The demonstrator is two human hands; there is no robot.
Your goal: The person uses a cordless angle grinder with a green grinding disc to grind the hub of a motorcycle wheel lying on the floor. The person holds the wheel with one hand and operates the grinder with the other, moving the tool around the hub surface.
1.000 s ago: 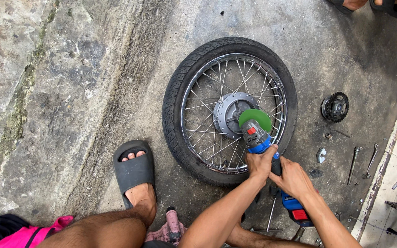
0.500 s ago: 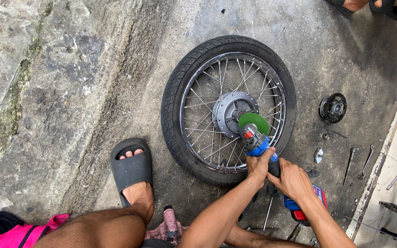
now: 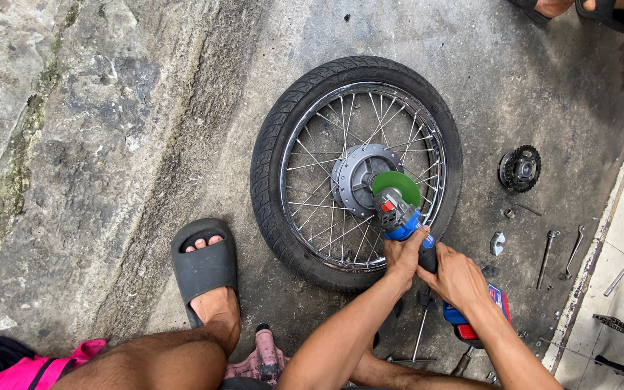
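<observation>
Green, the disc on my blue cordless angle grinder (image 3: 399,206) sits over the spokes just beside the grey metal hub (image 3: 355,177) of the black-tyred spoked motorcycle wheel (image 3: 355,173), which lies flat on the concrete floor (image 3: 146,130), towards the floor's right edge. My left hand (image 3: 402,256) is wrapped tight round the grinder's neck; my right hand (image 3: 460,278) is closed round its body further back, near the red-and-blue battery.

As I judge it, the disc could snag on a thin spoke and kick the tool towards my wrists, since nothing clamps the wheel and it could spin or slide. Sparks or a jumping grinder could also reach my bare foot in the black rubber slide sandal (image 3: 204,263), close to the tyre. The black toothed sprocket (image 3: 519,168) and the long steel axle bolt (image 3: 545,249) lie loose near the floor's right edge, easy to kick away.

No container is in view; every part lies straight on the floor.
</observation>
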